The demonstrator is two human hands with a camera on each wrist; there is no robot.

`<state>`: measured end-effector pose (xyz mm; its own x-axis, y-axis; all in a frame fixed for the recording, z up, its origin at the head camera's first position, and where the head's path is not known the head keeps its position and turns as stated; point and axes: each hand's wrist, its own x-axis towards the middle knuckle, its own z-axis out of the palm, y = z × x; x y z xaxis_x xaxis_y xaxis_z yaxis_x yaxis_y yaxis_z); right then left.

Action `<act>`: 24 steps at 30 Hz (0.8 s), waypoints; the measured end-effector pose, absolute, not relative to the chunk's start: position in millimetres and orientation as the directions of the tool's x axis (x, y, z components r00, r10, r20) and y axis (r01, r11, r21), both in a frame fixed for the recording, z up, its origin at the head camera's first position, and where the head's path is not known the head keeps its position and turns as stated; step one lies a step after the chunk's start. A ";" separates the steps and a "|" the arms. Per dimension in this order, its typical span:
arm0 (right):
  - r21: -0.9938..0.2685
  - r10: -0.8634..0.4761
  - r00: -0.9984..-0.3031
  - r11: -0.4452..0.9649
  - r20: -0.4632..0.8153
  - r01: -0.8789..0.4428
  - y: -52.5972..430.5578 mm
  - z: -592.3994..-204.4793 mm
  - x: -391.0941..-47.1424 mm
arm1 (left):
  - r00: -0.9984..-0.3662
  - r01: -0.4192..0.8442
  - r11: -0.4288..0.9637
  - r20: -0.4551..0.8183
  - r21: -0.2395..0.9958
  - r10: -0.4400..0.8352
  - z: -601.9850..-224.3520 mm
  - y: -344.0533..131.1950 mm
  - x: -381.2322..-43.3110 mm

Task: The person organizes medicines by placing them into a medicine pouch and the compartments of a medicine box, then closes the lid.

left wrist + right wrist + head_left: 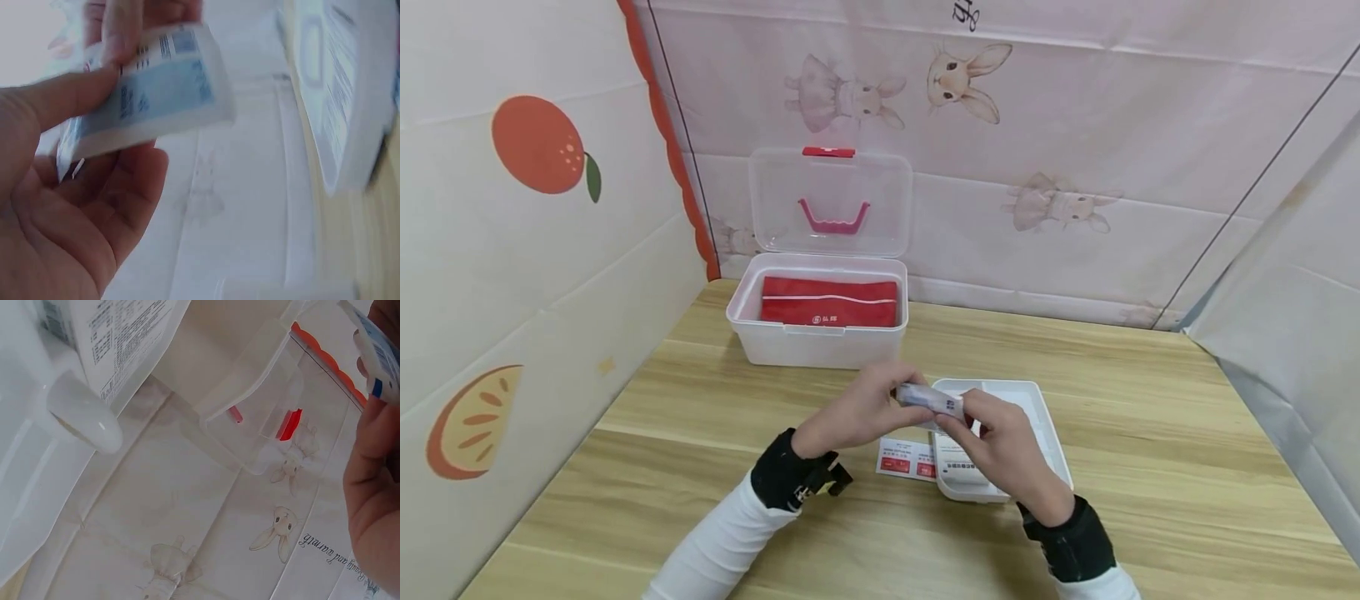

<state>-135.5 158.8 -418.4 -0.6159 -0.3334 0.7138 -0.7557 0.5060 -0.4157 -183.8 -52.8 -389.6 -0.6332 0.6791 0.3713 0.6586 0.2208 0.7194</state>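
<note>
A flat white-and-blue printed packet (931, 400) is held up between both hands over the table. My left hand (861, 410) pinches one end, its thumb lying across the printed face in the left wrist view, where the packet (165, 97) shows small dark print. The other end is pinched by my right hand (1007, 446). Beneath the right hand is a shallow white tray (1051, 425), with a white printed box (955, 467) in it. Red-and-white flat sachets (904, 458) lie on the table against the tray's left side.
Behind the hands, a translucent plastic box (816, 352) stands with its lid (778, 196) raised against the patterned back cloth. In the box is a red pouch (827, 302) with a white stripe. Cloth walls border the wooden table (700, 408) on left, right and back.
</note>
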 end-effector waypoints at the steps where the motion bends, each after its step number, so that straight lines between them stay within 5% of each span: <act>1: -0.435 -0.313 -0.615 0.486 0.723 -0.758 158.5 -417.5 -135.2 | -0.644 0.627 0.190 0.365 0.755 0.672 -389.2 -52.8 -183.4; 8: -0.605 -0.192 -0.710 0.404 0.678 -0.686 155.7 -412.7 -128.8 | -0.724 0.405 0.119 0.238 0.907 0.647 -388.6 -50.9 -179.3; 15: -0.700 -0.203 -0.815 0.427 0.542 -0.572 157.8 -407.6 -124.7 | -0.766 0.361 0.137 0.210 0.922 0.608 -388.1 -50.2 -176.1; 20: -0.679 -0.220 -0.805 0.443 0.551 -0.586 157.7 -406.9 -125.5 | -0.768 0.395 0.050 0.299 0.917 0.567 -389.4 -46.5 -173.2; 24: -0.676 -0.164 -0.774 0.399 0.612 -0.619 155.0 -408.4 -125.5 | -0.701 0.587 0.032 0.489 0.809 0.519 -391.3 -40.6 -170.5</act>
